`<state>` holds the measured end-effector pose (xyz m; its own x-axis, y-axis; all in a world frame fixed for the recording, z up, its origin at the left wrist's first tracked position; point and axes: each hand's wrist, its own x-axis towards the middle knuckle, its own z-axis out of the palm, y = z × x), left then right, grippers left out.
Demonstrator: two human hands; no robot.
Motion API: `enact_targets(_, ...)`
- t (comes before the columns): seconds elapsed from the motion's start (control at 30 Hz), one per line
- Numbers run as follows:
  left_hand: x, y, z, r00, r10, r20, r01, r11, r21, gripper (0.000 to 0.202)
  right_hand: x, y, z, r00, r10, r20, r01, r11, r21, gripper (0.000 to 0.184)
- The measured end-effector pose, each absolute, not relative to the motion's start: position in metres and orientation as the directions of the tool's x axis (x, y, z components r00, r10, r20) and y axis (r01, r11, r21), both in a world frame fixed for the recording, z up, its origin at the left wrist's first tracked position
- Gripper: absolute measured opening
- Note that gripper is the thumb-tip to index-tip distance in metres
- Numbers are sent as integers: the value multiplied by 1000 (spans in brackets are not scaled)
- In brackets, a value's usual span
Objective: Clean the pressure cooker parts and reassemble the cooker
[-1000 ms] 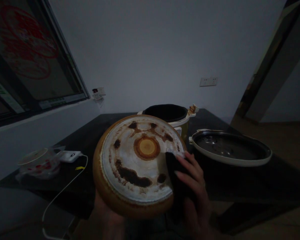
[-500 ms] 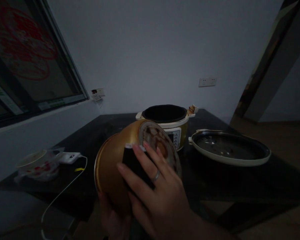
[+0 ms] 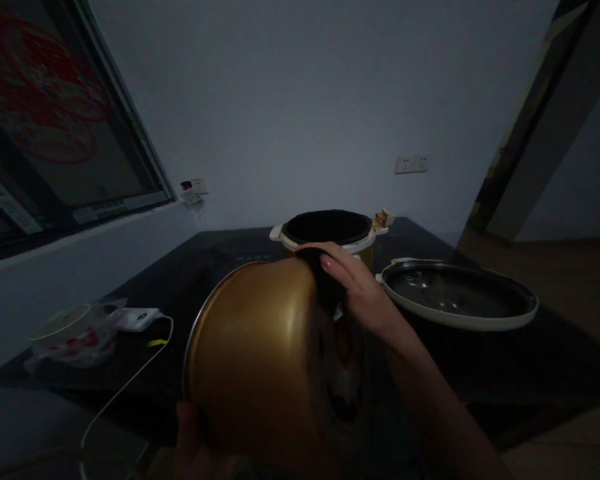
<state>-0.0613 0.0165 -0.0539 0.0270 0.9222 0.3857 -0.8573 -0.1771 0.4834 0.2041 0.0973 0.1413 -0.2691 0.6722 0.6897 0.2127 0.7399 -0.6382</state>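
A gold-coloured inner pot point(image 3: 255, 333) is tipped on its side in front of me, its rim to the left and its stained base to the right. At the lower left, my left hand point(image 3: 200, 440) grips the pot near its rim; part of that hand is dark and hidden. My right hand point(image 3: 357, 283) is closed over a black cloth point(image 3: 327, 280), pressed to the pot's upper edge where wall meets base. Behind the pot stands the electric cooker body point(image 3: 367, 253), uncovered, its front panel mostly hidden.
On the dark table point(image 3: 220, 250), a round cooker lid point(image 3: 460, 323) lies upside down at the right. At the left are a plastic-wrapped bowl point(image 3: 75, 340) and a white power strip point(image 3: 140, 319), its cable point(image 3: 125, 387) hanging over the edge. Wall sockets point(image 3: 413, 164) are behind.
My right hand has moved the black cloth up and right, from the pot's side to its upper base edge. The pot has turned, showing more side wall and less of its base.
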Motion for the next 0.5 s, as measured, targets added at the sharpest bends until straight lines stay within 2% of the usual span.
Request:
enact_targets(0.1,-45,17,-25,220,837,501,-892,-35,450,42,217,110,130,-269,708,653,208,705,-678,39)
enact_targets(0.23,-25,20,7,206,825,526,-906,-42,421,44,234,112,108,-172,794,583,162,607,-778,46)
enact_targets(0.37,-26,25,10,148,839,524,-952,-23,305,44,241,105,77,-35,912,408,-40,407,-913,47)
enact_targets(0.43,-31,26,0,102,872,478,-959,-42,280,41,238,97,64,56,927,370,-175,374,-911,45)
enact_targets(0.5,-35,27,-12,82,921,381,-949,-44,311,41,232,85,55,156,924,349,-257,380,-889,44)
